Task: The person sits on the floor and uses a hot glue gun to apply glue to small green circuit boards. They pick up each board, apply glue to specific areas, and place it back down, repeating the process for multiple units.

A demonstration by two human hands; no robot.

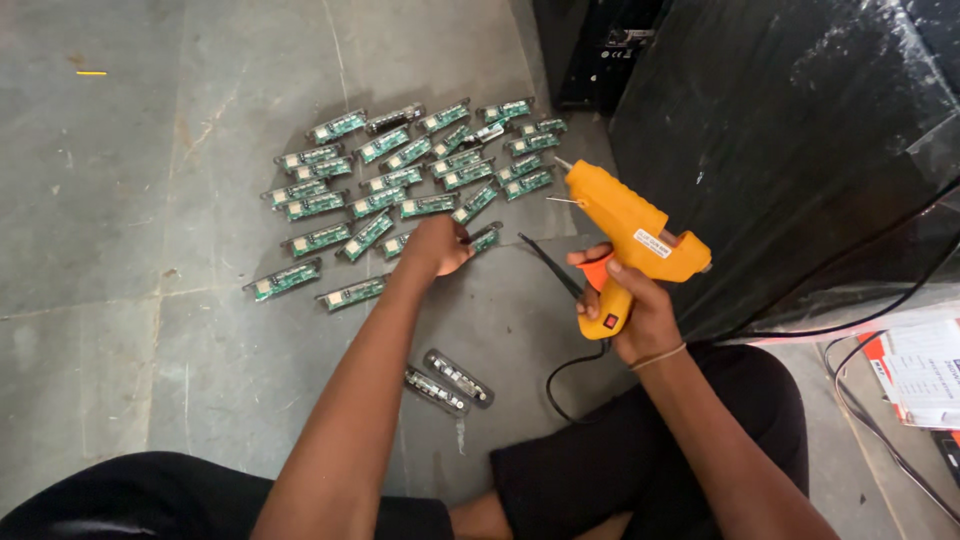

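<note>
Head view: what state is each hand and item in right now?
Left hand: closed on a small board at the spread's edge.
Right hand: gripping the glue gun.
Glue gun: lifted, nozzle toward the boards.
Green circuit boards: lying flat, spread on the floor.
Two dark modules: flat, set apart.

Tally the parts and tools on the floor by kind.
Green rectangular circuit boards, spread out: about 28, some overlapping
Dark rectangular modules, lying apart near the knee: 2
Orange plastic hot-glue gun: 1
Total: about 31
</note>
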